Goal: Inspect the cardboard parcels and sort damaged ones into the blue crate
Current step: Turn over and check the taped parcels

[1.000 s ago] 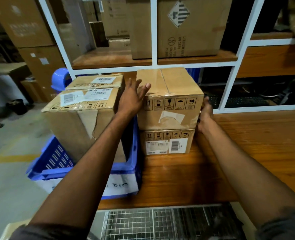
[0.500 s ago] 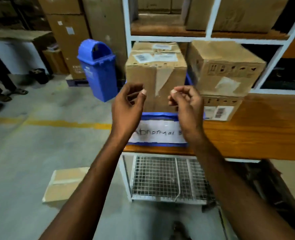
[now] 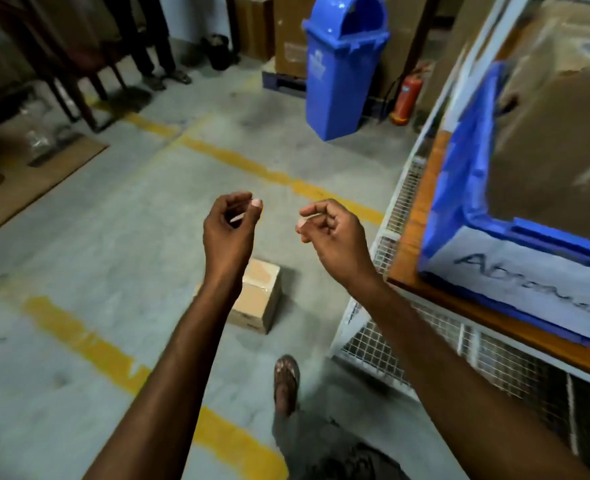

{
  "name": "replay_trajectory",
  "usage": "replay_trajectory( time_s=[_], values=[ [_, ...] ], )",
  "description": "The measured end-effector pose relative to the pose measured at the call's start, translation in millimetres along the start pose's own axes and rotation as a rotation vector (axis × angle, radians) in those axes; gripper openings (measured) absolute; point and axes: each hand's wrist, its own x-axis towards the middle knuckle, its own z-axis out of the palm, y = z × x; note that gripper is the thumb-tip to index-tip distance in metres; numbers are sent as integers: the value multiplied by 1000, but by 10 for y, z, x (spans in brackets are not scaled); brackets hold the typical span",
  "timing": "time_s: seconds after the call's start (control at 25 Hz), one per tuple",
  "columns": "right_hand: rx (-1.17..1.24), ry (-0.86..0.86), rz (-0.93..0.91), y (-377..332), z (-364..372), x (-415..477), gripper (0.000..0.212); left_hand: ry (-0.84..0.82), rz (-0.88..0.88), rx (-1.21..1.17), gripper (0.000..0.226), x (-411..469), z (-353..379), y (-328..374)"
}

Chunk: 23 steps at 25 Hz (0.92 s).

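Far left: a flat cardboard sheet lies on the grey concrete floor.
Floor markings: yellow painted lines cross the concrete on a diagonal.
Your left hand: raised over the floor, fingers loosely curled toward the thumb, holding nothing.
Below it: one small cardboard parcel sits on the floor, apart from the crate.
Rear wall: a blue swing-lid bin; just right of it, a red fire extinguisher.
Your right hand: raised beside the left, fingers loosely curled, holding nothing.
Right: a white wire-mesh panel under the wooden desk.
On the desk corner: the blue crate, with a white handwritten label, holds a large cardboard parcel.
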Motion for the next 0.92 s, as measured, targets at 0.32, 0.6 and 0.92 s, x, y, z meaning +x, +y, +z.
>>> replay_trajectory(
  time_s=[0.32, 0.6, 0.92],
  values=[
    [-375, -290, 422, 1976, 1747, 1396, 20, 239, -561, -39, 25, 1230, -649, -2287],
    [-721, -414, 434, 3920, 3055, 2284, 41, 293, -983, -125, 79, 1921, -857, -4611],
    [-1073, -645, 507, 5538, 3904, 2730, 83, 271, -1201, -190, 91, 2100, -925, -6383]
  ],
)
